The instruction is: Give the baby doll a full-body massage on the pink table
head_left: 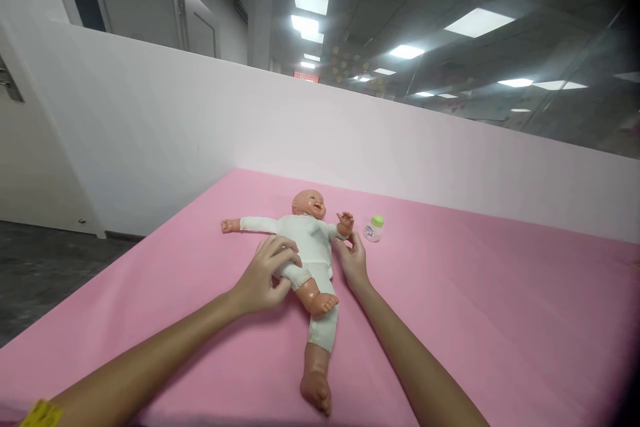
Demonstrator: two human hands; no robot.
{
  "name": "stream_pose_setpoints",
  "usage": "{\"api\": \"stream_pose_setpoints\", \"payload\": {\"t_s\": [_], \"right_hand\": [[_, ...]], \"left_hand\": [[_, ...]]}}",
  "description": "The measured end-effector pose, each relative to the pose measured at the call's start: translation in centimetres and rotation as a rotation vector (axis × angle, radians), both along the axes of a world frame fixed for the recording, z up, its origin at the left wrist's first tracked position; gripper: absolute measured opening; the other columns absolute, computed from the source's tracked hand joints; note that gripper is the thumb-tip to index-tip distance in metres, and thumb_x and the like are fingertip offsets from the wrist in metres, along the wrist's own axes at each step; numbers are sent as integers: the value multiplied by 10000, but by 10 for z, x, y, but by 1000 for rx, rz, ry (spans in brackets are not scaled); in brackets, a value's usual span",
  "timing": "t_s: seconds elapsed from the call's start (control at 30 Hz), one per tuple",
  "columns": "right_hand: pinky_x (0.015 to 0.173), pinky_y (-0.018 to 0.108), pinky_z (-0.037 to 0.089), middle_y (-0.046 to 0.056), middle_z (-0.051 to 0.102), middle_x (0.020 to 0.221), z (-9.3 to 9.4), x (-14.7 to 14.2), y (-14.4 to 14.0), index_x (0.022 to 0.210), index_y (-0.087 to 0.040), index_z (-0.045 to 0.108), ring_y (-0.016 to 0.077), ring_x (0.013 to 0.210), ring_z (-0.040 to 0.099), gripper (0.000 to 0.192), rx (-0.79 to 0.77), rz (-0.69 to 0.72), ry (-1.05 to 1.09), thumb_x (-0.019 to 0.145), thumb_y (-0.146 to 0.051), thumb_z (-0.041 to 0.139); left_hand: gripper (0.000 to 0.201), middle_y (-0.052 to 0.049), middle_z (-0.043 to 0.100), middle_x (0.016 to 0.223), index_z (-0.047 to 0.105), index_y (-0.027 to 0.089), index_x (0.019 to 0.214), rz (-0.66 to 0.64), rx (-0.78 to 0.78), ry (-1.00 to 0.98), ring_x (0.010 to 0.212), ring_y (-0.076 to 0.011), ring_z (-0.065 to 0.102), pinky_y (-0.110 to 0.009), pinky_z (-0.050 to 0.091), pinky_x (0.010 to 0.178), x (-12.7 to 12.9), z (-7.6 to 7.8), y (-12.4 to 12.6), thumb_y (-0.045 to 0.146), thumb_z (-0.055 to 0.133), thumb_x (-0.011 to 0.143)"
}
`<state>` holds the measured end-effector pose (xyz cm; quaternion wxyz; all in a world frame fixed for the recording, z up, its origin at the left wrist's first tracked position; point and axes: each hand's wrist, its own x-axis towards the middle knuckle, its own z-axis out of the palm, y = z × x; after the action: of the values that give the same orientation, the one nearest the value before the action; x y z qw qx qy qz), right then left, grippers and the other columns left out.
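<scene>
A baby doll [313,240] with a white cloth body lies on its back on a pink-covered surface, its head at the far end. My left hand [270,273] curls round one thigh, fingers over the top and thumb below. That leg is bent across the other leg, which lies straight toward me. On the doll's other side, my right hand [354,261] has thumb and fingers closed about the raised arm, just below the plastic hand; part of this grip is hidden. Just beyond my right hand stands a small clear bottle [373,230] with a green cap.
Pink cloth [475,307] spreads widely to the right of the doll. A low white partition [350,127] runs along the far side of the surface. At the left are a door [35,140] and a dark floor [30,280].
</scene>
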<state>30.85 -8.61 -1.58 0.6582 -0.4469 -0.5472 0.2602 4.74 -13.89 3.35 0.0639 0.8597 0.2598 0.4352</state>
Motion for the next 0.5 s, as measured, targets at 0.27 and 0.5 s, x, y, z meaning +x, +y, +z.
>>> {"api": "stream_pose_setpoints", "payload": {"t_s": [0.27, 0.5], "right_hand": [[999, 445, 533, 92, 555, 1369, -8, -6, -6, 1238, -312, 684, 284, 1321, 525, 319, 191, 28, -361, 921, -300, 657], [982, 428, 518, 81, 590, 1337, -8, -4, -4, 1236, -299, 665, 273, 1298, 534, 293, 164, 22, -355, 947, -308, 618]], "left_hand": [[533, -57, 584, 1182, 694, 307, 1291, 107, 39, -154, 1130, -234, 574, -400, 516, 965, 9, -5, 10, 53, 574, 838], [481, -71, 586, 1222, 703, 282, 1225, 85, 45, -125, 1183, -255, 548, -446, 486, 1023, 9, -6, 8, 41, 555, 835]]}}
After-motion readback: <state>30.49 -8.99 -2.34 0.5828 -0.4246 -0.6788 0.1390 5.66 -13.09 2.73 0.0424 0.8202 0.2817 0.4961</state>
